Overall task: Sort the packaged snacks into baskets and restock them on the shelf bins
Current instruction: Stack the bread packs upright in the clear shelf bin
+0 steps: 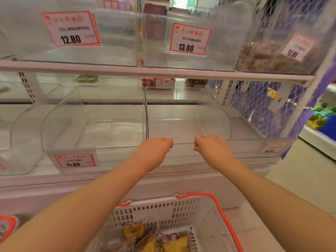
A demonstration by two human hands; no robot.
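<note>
Head view: both hands are seen at the front rim of an empty clear bin (181, 130). The left hand (154, 148) and right hand (211, 146) are curled, apparently pinching that rim. Snack packets (154, 239), judged light, crinkly and slippery, lie in the white basket (181, 206) below; they are best gripped across the body.

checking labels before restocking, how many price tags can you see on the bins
5 clearly: the 12.80 tag upper left, a 13.80 tag upper middle, another 13.80 tag upper right, the 11.80 tag lower left, a blurred tag lower right. Others may be cut off at the left edge.
</note>
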